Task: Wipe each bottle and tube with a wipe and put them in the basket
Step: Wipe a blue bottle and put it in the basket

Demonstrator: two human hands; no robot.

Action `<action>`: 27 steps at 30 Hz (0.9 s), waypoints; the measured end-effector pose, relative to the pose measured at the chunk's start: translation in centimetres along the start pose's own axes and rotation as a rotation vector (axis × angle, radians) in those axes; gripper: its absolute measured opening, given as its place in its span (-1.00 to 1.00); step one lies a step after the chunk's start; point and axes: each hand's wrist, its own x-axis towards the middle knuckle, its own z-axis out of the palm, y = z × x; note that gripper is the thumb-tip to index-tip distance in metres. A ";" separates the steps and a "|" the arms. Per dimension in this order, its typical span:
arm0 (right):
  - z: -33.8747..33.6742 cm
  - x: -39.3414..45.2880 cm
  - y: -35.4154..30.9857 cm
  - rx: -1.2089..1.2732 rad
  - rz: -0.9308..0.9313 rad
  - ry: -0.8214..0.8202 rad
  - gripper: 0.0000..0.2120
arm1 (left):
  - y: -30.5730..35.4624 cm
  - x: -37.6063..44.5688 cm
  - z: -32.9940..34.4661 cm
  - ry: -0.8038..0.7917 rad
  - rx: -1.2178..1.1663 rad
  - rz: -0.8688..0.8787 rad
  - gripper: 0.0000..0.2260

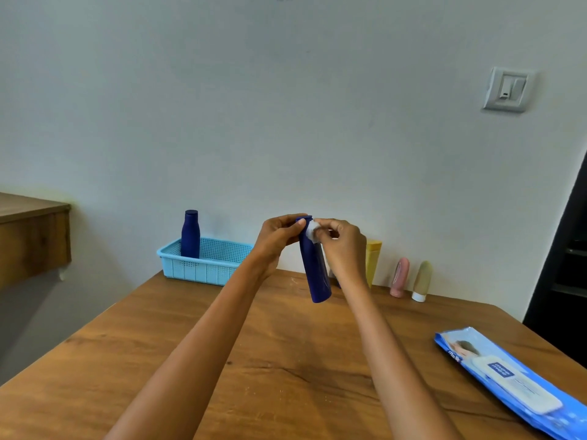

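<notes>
Dark blue bottle [314, 271] held above the worktop [286, 360], cap end up. Left hand [279, 239] fingers clamped near the cap; right hand [341, 246] fingers pinch a white wipe [311, 231] against the neck. Best to turn the bottle, working downward. Basket [203, 265], far left, holds one bottle [190, 235]. Tubes [399, 277] stand by the wall; wipe pack [514, 379] near right. Path to basket looks clear.

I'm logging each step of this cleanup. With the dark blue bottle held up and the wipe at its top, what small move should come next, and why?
Probably slide the wipe down the blue bottle: the right hand presses it only near the cap while the left hand steadies the top, so the body looks unwiped.
</notes>
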 end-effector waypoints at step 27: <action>0.1 -0.3 -0.5 0.069 -0.214 0.022 -0.87 | 1.8 -0.4 -0.1 0.037 -0.035 -0.015 -0.79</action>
